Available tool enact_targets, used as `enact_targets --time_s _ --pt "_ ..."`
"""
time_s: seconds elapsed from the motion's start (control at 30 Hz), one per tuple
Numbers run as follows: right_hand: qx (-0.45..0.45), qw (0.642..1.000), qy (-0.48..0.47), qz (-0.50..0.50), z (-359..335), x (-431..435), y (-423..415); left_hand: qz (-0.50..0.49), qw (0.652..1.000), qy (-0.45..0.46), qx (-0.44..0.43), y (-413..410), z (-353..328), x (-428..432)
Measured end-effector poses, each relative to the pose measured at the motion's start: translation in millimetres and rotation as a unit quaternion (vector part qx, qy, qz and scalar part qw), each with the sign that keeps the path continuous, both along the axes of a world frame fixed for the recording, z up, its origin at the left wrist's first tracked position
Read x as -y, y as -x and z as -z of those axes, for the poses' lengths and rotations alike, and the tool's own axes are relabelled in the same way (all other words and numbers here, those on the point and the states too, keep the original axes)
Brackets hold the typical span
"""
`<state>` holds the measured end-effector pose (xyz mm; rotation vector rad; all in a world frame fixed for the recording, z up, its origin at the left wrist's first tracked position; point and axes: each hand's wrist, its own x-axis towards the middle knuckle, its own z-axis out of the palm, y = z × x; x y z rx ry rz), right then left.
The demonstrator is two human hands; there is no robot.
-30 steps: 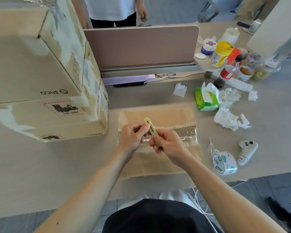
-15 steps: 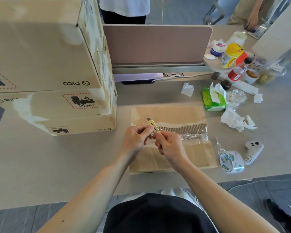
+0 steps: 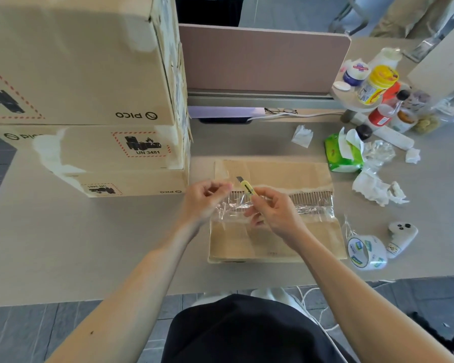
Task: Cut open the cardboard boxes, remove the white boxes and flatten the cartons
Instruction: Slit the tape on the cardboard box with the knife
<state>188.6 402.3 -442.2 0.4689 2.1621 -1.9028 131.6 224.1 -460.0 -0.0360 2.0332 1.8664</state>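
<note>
Right hand [image 3: 273, 210]: held a yellow utility knife [image 3: 247, 188] by the rear of its handle, fingers curled round it; the short grey blade was out and pointed toward the bench's far-left.
Left hand [image 3: 205, 199]: was just left of the knife and apart from it, fingers curled in toward the thumb. I could not tell whether they pinched anything.
Flattened carton [image 3: 273, 242]: lay flat at the middle of the bench's [image 3: 89, 244] near edge, under both hands. A torn strip across it bared the corrugation, with crumpled clear tape [image 3: 312, 212] along it.
Stacked cardboard boxes [image 3: 76, 74]: three, closed, stood on the bench's left side with "PICO" print and UN 3481 labels; the bottom one sat just beside the carton's far-left corner.
Right side: a tape roll [image 3: 367, 252] and a white controller [image 3: 401, 237] lay just beside each other near the near edge; further back lay a green tissue pack [image 3: 341, 153] and crumpled tissues [image 3: 375, 189].
</note>
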Motion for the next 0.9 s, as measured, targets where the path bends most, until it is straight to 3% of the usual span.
enact_targets --time_s 0.07,0.17,0.3,0.4,0.9 --pt "0.002 0.995 -0.087 -0.040 6.2 -10.0 6.7 0.004 0.998 0.056 -0.030 7.7 9.9 16.1" --pt "-0.009 0.970 -0.221 -0.101 13.8 -15.1 16.0 0.115 0.976 0.173 -0.061 13.6 27.8 32.8" --pt "-0.068 0.925 -0.318 -0.196 11.2 -6.7 27.1 0.189 0.964 0.183 -0.043 14.0 42.5 36.1" --pt "-0.091 0.900 -0.345 -0.253 11.3 1.8 32.2 0.209 0.960 0.180 -0.053 16.2 53.3 39.7" --pt "-0.089 0.831 -0.428 -0.344 15.5 16.0 53.8 0.212 0.964 0.154 -0.033 24.8 64.2 39.9"
